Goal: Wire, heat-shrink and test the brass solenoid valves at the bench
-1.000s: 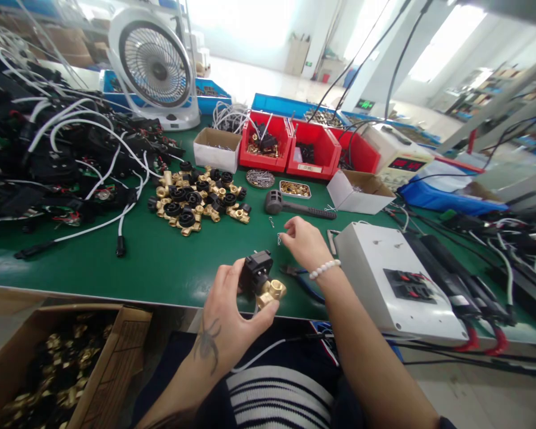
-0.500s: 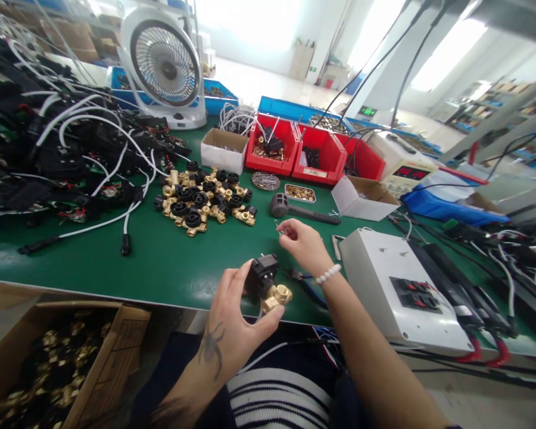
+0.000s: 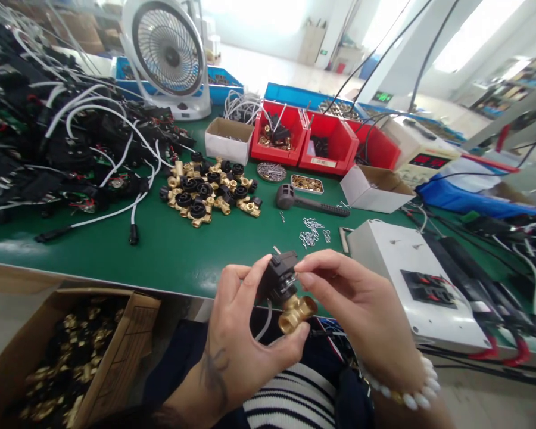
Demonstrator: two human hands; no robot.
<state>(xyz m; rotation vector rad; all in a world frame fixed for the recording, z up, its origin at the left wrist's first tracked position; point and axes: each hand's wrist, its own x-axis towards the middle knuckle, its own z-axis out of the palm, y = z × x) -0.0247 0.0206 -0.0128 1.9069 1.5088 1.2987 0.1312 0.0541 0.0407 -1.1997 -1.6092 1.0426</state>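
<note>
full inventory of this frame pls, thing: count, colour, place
valve: one, black top on brass body, held between both hands
brass fittings pile: many, brass and black, mid table
wire clips: small heap, silver, right of centre
mallet: one, dark grey, behind the clips
red bins: three, red, back of table
small cartons: two, white, flanking the red bins
fan: one, white, back left
cable assemblies: heap, black and white, left
switch box: one, white, right
green mat: one, covers the table
floor carton: one, brown, lower left, holds brass parts
left hand: grips the valve
right hand: fingers at the valve's black top
</note>
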